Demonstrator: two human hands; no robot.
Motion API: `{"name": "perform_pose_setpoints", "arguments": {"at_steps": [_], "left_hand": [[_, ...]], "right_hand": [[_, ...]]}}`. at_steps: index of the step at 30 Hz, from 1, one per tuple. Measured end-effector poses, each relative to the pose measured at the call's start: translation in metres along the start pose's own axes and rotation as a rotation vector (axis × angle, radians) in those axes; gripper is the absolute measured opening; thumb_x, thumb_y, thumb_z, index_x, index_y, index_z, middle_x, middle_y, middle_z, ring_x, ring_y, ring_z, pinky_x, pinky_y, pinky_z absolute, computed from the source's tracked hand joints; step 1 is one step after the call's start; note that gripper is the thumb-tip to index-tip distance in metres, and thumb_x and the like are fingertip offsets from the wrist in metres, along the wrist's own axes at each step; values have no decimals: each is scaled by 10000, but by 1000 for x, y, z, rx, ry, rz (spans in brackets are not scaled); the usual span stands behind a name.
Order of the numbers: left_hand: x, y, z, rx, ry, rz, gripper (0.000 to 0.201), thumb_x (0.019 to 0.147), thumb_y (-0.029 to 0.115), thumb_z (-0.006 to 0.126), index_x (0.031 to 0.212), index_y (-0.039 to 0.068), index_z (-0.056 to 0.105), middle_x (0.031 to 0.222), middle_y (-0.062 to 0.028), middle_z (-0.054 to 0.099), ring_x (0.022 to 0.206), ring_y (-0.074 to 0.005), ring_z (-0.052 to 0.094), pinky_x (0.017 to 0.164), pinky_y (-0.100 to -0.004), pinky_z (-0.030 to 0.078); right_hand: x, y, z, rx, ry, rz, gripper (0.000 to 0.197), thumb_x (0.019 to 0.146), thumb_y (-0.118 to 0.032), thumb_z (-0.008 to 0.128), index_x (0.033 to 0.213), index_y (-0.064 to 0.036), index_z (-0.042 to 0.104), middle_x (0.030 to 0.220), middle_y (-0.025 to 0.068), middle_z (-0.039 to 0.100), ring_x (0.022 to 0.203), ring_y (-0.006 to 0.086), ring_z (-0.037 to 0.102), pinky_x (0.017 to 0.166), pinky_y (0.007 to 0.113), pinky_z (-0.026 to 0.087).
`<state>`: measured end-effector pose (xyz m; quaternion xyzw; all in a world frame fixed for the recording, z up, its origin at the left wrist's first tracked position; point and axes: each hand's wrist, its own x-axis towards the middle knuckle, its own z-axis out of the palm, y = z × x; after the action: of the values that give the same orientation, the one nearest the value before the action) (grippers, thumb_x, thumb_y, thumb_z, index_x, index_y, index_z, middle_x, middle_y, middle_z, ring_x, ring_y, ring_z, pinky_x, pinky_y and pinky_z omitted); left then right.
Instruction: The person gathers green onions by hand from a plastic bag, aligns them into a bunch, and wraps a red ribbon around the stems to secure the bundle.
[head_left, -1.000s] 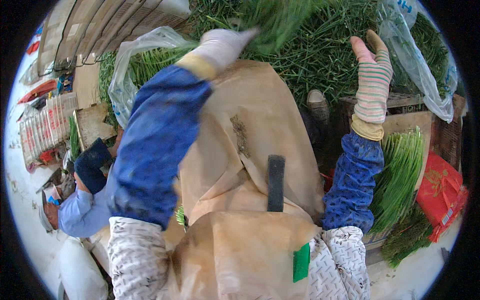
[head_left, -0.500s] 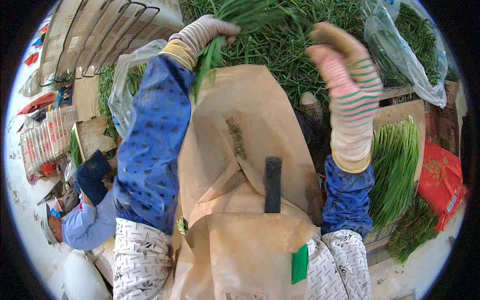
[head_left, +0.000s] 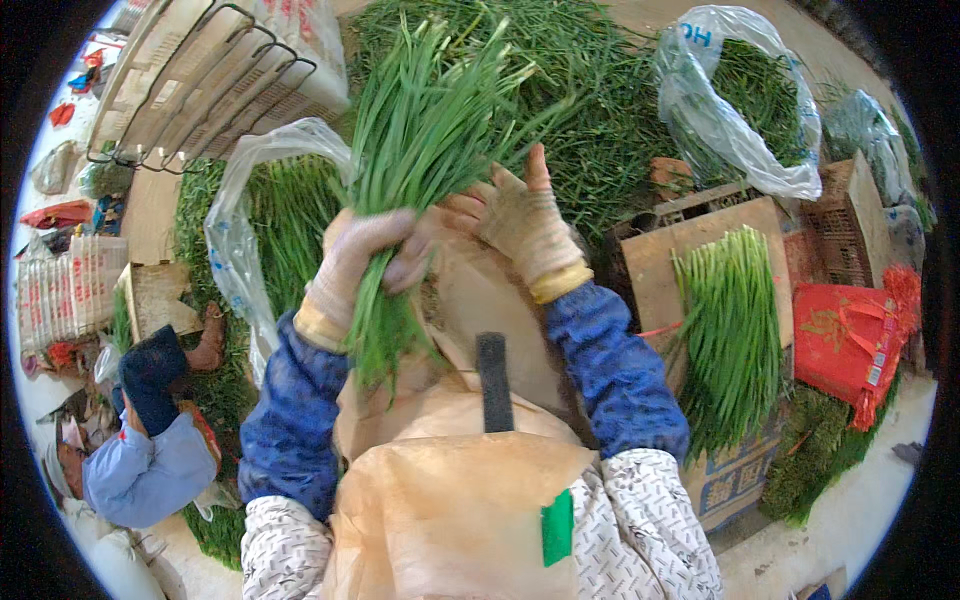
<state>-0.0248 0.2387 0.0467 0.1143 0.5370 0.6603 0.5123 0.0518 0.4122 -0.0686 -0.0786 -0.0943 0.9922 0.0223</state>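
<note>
A bunch of garlic chives (head_left: 430,125) stands up over my lap, pale cut ends at the upper right and leaf tips hanging below. My gloved left hand (head_left: 372,250) is wrapped round the lower part of it, slightly blurred. Just right of the bunch, my right hand (head_left: 520,215) in a striped glove has its fingers spread, thumb raised, nothing visibly held. Its fingertips come close to the leaves; whether they touch, I cannot tell. Behind lies a heap of loose green leaves (head_left: 600,110). A tan apron (head_left: 460,490) covers my lap.
At right, a pile of chives (head_left: 735,330) lies on a board over a box, beside a red bag (head_left: 850,335). Plastic bags of greens (head_left: 740,100) (head_left: 285,210) stand on both sides. A crate (head_left: 220,75) is at upper left; a co-worker (head_left: 150,460) sits at lower left.
My left hand has brought the chives back from the heap to above my lap, bunch now upright. My right hand has swung inward beside it, fingers spreading. The view has shifted.
</note>
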Motion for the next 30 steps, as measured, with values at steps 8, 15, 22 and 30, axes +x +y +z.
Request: {"name": "perform_pose_setpoints", "arguments": {"at_steps": [8, 15, 22, 30], "left_hand": [[-124, -30, -50, 130, 194, -219, 374, 702, 95, 619, 1045, -49, 582, 612, -75, 550, 445, -140, 463, 402, -264, 329], [-167, -53, -72, 35, 290, -239, 337, 717, 145, 724, 983, -15, 591, 592, -71, 526, 407, -147, 436, 361, -272, 298], [-167, -84, -100, -282, 231, -302, 401, 691, 113, 758, 1030, -31, 598, 604, -95, 547, 410, -145, 438, 353, -265, 292], [-161, -88, -106, -371, 238, -302, 530, 678, 138, 757, 1140, -45, 572, 606, -93, 541, 399, -132, 416, 348, -249, 292]], "right_hand": [[3, 7, 44, 64, 271, -136, 617, 865, -573, 620, 1243, -87, 583, 1046, 73, 664, 929, 251, 628, 852, 427, 514], [10, 11, 31, -191, 143, -102, 298, 947, -239, 604, 1153, -27, 567, 780, 47, 634, 735, 198, 631, 719, 330, 531], [37, -21, 21, -203, 270, 49, 312, 1010, -237, 512, 1207, -1, 566, 633, -57, 281, 507, 78, 279, 459, 254, 281], [78, -133, 23, -768, 381, -319, 400, 977, -288, 573, 1240, 12, 542, 670, -16, 467, 434, 82, 336, 392, 247, 277]]}}
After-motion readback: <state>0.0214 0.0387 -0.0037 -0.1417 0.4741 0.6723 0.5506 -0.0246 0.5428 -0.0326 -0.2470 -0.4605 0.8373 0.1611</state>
